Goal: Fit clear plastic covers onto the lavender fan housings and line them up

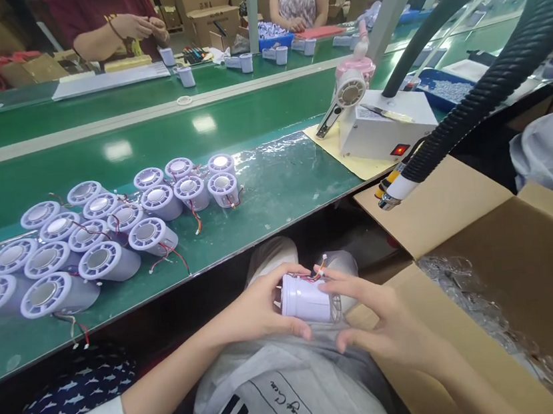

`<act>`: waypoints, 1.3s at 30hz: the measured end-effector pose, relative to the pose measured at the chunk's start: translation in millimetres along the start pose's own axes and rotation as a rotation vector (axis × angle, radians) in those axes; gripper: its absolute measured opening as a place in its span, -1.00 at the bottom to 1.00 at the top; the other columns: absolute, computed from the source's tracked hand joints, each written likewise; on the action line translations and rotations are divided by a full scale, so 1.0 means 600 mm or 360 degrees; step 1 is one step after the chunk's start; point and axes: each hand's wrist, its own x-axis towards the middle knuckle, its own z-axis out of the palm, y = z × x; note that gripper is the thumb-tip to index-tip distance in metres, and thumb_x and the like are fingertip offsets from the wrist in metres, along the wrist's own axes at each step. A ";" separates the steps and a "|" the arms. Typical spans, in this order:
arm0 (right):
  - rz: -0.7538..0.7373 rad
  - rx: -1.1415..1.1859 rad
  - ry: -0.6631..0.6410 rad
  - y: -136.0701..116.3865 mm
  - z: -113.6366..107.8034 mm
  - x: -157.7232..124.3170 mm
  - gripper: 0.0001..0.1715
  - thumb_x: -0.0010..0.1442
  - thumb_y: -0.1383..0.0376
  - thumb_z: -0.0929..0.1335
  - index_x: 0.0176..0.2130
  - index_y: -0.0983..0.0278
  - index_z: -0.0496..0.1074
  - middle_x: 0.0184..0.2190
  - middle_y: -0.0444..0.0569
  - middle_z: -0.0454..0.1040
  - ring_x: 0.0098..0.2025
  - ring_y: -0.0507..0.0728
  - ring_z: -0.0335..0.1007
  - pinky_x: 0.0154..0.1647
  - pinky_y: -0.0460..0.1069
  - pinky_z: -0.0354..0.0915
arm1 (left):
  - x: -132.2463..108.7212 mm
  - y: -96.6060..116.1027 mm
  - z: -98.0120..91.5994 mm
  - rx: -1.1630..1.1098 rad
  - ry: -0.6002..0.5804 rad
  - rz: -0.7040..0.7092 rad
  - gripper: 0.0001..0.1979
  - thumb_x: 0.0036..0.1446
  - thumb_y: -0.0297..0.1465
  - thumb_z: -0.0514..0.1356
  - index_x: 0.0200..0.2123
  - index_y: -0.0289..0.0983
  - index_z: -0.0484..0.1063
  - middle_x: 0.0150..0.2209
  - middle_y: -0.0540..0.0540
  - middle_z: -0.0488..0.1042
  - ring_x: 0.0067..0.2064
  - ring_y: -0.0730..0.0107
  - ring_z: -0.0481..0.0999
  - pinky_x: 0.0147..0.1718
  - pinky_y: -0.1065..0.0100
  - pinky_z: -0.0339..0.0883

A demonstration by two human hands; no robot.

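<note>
Above my lap, my left hand (263,309) is wrapped round a lavender cylindrical fan housing (305,299), which lies on its side. Thumb below and fingers above grip its left end. Thin red and yellow wires with a small white connector (322,266) stick out at its top. From the right, my right hand (377,312) reaches to the housing's clear right end. Its thumb and fingers are spread apart, with the upper fingertips at the housing near the wires; whether they press on it I cannot tell. Several similar lavender fan housings (146,232) with loose wires stand on the green bench (274,187) at left.
An open cardboard box (531,270) with clear plastic parts stands at my right. Above it hangs a black corrugated hose (475,102) with a metal-tipped nozzle. A white device (387,123) and a handheld fan (350,90) sit on the bench. Two people work across the line.
</note>
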 end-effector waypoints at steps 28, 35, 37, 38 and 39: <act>0.0720 0.1053 -0.0136 -0.022 0.004 -0.007 -0.53 0.16 0.13 0.48 0.03 0.03 0.34 -0.06 -0.10 0.43 -0.09 0.10 0.42 -0.13 -0.07 0.41 | -0.030 0.017 -0.005 0.0270 -0.0006 0.0352 -0.17 -0.17 -0.43 0.47 0.21 -0.05 0.29 0.24 -0.14 0.30 0.25 0.05 0.29 0.22 0.06 0.20; 0.0772 0.1180 -0.0090 -0.027 0.009 -0.009 -0.51 0.12 0.12 0.50 0.01 0.04 0.35 -0.10 -0.11 0.44 -0.12 0.08 0.41 -0.16 -0.09 0.40 | -0.031 0.015 -0.009 0.0323 -0.0023 0.0481 -0.13 -0.19 -0.49 0.47 0.22 -0.02 0.28 0.26 -0.13 0.29 0.30 0.05 0.23 0.27 0.04 0.11; 0.0709 0.1080 -0.0067 -0.030 0.008 -0.010 -0.51 0.11 0.17 0.51 0.01 0.02 0.37 -0.07 -0.13 0.43 -0.08 0.07 0.41 -0.10 -0.09 0.40 | -0.033 0.016 -0.008 0.0255 -0.0019 0.0467 -0.13 -0.18 -0.52 0.47 0.21 0.00 0.27 0.25 -0.12 0.29 0.27 0.07 0.27 0.26 0.05 0.15; 0.0689 0.1040 -0.0062 -0.032 0.007 -0.010 -0.49 0.11 0.20 0.52 0.02 0.00 0.37 -0.05 -0.14 0.42 -0.07 0.07 0.41 -0.06 -0.08 0.40 | -0.034 0.017 -0.006 0.0202 -0.0019 0.0443 -0.13 -0.18 -0.52 0.46 0.21 0.01 0.27 0.25 -0.11 0.29 0.26 0.09 0.29 0.24 0.07 0.18; 0.0682 0.1011 -0.0061 -0.034 0.006 -0.010 -0.48 0.10 0.22 0.52 0.02 -0.01 0.37 -0.03 -0.15 0.41 -0.07 0.07 0.42 -0.04 -0.08 0.40 | -0.035 0.018 -0.005 0.0145 -0.0022 0.0418 -0.13 -0.17 -0.53 0.46 0.21 0.03 0.27 0.25 -0.10 0.29 0.25 0.10 0.31 0.22 0.10 0.22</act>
